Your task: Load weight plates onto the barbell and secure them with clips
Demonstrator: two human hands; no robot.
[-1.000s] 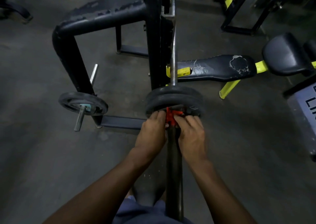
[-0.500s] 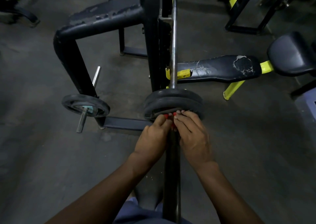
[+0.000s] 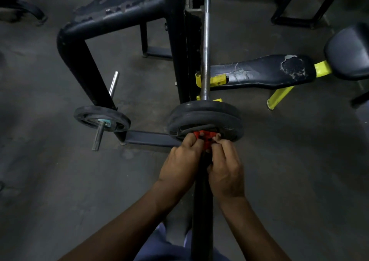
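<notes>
The barbell (image 3: 205, 41) runs straight away from me, its dark sleeve (image 3: 201, 211) pointing at my body. Two black weight plates (image 3: 205, 117) sit on the sleeve, pressed together. A red clip (image 3: 205, 139) is on the sleeve right against the near plate. My left hand (image 3: 181, 163) pinches the clip's left side with curled fingers. My right hand (image 3: 225, 165) pinches its right side, fingers curled over it. Most of the clip is hidden by my fingers.
A black rack frame (image 3: 79, 47) stands to the left, with a spare plate (image 3: 101, 118) on its storage peg. A worn black bench (image 3: 263, 71) with yellow legs lies to the right. A padded seat (image 3: 349, 49) is at far right. Grey floor surrounds everything.
Both hands have stayed on the red clip at the plates. My fingers have curled tighter around it, and more of the clip shows between them than half a second ago.
</notes>
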